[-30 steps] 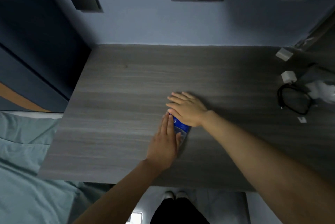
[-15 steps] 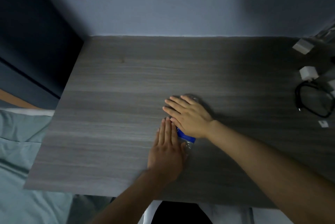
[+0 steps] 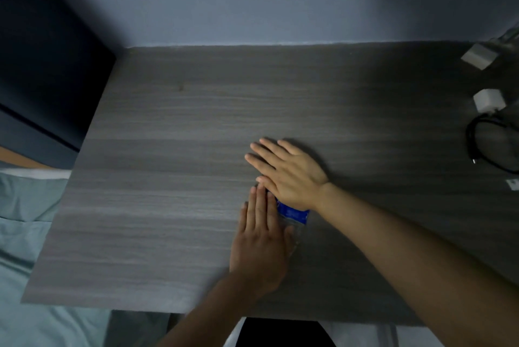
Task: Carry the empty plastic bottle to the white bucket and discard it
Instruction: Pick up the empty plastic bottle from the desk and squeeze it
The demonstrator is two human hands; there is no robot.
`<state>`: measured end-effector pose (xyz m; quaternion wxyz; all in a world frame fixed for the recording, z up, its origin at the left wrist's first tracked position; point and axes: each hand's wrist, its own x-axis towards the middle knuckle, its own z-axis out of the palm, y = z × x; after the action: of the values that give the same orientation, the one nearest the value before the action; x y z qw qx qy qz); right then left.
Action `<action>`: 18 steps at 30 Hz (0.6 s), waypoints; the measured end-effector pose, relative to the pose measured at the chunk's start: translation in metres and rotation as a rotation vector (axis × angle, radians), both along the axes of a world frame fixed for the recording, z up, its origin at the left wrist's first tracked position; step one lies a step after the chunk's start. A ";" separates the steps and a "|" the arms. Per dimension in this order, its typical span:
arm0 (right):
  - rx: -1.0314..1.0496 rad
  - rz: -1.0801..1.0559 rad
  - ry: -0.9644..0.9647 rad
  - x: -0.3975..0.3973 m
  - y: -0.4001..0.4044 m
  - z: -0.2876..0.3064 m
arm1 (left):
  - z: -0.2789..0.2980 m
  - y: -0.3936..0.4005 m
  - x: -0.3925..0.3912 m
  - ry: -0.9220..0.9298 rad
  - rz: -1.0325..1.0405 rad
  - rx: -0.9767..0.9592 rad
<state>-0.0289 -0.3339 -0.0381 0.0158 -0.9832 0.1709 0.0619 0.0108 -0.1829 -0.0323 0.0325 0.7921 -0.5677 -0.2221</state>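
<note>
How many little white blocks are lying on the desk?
2, both at the desk's far right: one white block near the wall, another white block nearer, beside the black cable. More may lie out of frame.

Both forearms are bare from the bottom edge of the view up to the wrists, with no sleeves showing. The left hand (image 3: 259,245) and right hand (image 3: 289,174) wear no gloves, rings or watch. Fingernails are short and plain.

L hand (image 3: 259,237) & R hand (image 3: 289,171) flat (fingers extended), palms down.
</note>
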 end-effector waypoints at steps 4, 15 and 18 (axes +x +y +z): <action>0.002 -0.009 -0.015 -0.002 0.001 0.003 | 0.007 0.005 0.010 0.174 -0.011 -0.069; 0.012 -0.080 -0.038 -0.002 0.004 0.007 | 0.024 0.004 0.027 0.370 0.401 -0.032; 0.020 -0.104 -0.081 -0.005 0.007 0.012 | 0.027 0.000 0.030 0.403 0.336 0.025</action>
<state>-0.0336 -0.3267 -0.0260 0.0355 -0.9745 0.2202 0.0227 0.0410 -0.1832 -0.0056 0.1714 0.8152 -0.4076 -0.3741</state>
